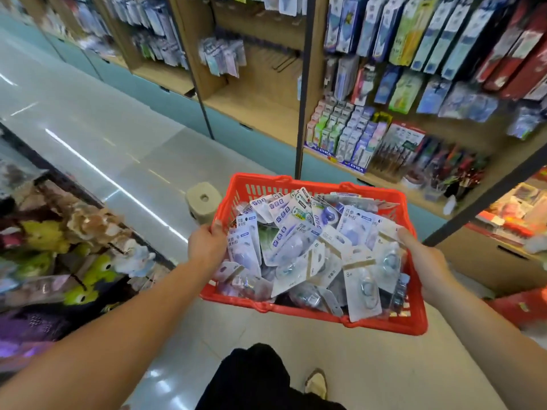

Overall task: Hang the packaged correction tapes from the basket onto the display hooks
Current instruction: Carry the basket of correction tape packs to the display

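Packaged correction tapes [307,250], flat glossy card-and-blister packets in white, lilac and beige, lie heaped every way in a red slotted plastic basket [384,322] held at waist height, its long side running left to right. The left hand [207,245] curls over the left rim; the right hand [427,263] grips the right rim, thumb lying on the edge packets. Bare dark wire display hooks [281,59] jut from a wooden shelf bay ahead and above, beyond the basket's far edge. Neither hand looks clearly nearer, and one probably has to let go first. Plush toys [88,279] sit to the left; a pale stool [202,202] stands on the shiny floor.
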Demonstrator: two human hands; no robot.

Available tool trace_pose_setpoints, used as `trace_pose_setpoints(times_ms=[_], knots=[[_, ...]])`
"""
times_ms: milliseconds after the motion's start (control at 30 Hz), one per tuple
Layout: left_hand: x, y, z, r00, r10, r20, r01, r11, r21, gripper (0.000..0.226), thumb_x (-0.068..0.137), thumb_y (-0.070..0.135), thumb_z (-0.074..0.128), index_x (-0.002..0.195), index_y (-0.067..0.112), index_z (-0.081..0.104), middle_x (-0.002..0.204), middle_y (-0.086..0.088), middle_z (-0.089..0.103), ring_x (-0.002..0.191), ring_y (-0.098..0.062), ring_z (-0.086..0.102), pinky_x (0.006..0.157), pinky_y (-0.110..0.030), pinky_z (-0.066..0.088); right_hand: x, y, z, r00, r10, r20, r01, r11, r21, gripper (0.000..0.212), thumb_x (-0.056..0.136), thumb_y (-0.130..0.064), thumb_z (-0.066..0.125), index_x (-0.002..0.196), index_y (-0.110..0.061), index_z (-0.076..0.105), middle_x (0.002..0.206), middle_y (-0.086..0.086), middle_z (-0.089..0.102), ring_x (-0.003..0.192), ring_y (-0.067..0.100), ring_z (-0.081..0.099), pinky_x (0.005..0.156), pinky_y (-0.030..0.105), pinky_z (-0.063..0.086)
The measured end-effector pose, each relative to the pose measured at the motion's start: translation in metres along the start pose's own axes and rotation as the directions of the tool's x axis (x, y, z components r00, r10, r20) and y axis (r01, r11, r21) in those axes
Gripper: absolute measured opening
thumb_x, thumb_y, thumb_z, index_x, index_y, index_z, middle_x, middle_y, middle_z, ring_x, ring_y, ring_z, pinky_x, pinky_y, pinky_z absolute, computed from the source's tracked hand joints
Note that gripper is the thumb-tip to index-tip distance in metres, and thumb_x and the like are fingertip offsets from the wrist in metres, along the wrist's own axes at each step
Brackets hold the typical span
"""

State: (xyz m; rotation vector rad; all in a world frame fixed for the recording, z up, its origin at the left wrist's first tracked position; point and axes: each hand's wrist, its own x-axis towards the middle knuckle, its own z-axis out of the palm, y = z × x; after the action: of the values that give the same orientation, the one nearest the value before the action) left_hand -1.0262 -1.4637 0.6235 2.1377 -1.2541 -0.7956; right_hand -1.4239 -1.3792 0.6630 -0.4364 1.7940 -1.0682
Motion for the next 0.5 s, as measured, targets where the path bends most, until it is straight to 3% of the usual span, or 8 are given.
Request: trace_pose_setpoints(times_ms=[100, 300, 400, 500], knots=[[0.05, 0.017, 0.003, 0.997, -0.047, -0.064, 0.046, 0.999, -0.023, 0.046, 0.109, 0.037, 0.044, 0.094, 0.003, 0.071, 0.074, -0.011, 0.066, 0.07, -0.032, 0.064, 0.069, -0.036, 0.049, 0.061, -0.04, 0.034, 0.999, 0.033, 0.037, -0.033, 0.999, -0.019, 0.051, 0.079, -0.059, 0.08, 0.102, -0.014, 0.071, 0.098, 0.012, 0.079, 0.093, 0.037, 0.075, 0.099, 0.056, 0.056], [0.165, 0.037, -0.007, 0.979, -0.126, -0.163, 0.111, 0.989, -0.099, 0.05, 0.107, 0.041, 0.046, 0.089, 0.003, 0.071, 0.08, -0.017, 0.071, 0.067, -0.031, 0.065, 0.068, -0.036, 0.052, 0.172, -0.105, 0.137, 0.981, 0.039, 0.191, -0.03, 0.998, -0.051, 0.052, 0.077, -0.054, 0.081, 0.111, -0.015, 0.076, 0.103, 0.013, 0.08, 0.098, 0.036, 0.076, 0.1, 0.057, 0.055], [0.228, 0.043, -0.017, 0.967, -0.167, -0.193, 0.137, 0.978, -0.157, 0.054, 0.102, 0.05, 0.045, 0.084, 0.006, 0.07, 0.075, -0.017, 0.071, 0.069, -0.036, 0.07, 0.07, -0.047, 0.061, 0.229, -0.134, 0.193, 0.961, 0.065, 0.267, -0.052, 0.997, -0.057, 0.065, 0.067, -0.058, 0.084, 0.117, -0.018, 0.076, 0.111, 0.013, 0.078, 0.102, 0.036, 0.076, 0.103, 0.061, 0.053], [0.285, 0.052, -0.032, 0.958, -0.2, -0.206, 0.168, 0.972, -0.164, 0.052, 0.102, 0.048, 0.047, 0.081, 0.006, 0.07, 0.071, -0.015, 0.07, 0.071, -0.038, 0.071, 0.07, -0.047, 0.061, 0.252, -0.175, 0.256, 0.956, 0.05, 0.289, -0.03, 0.997, -0.072, 0.057, 0.074, -0.053, 0.079, 0.118, -0.016, 0.076, 0.11, 0.012, 0.079, 0.101, 0.035, 0.076, 0.103, 0.058, 0.054]])
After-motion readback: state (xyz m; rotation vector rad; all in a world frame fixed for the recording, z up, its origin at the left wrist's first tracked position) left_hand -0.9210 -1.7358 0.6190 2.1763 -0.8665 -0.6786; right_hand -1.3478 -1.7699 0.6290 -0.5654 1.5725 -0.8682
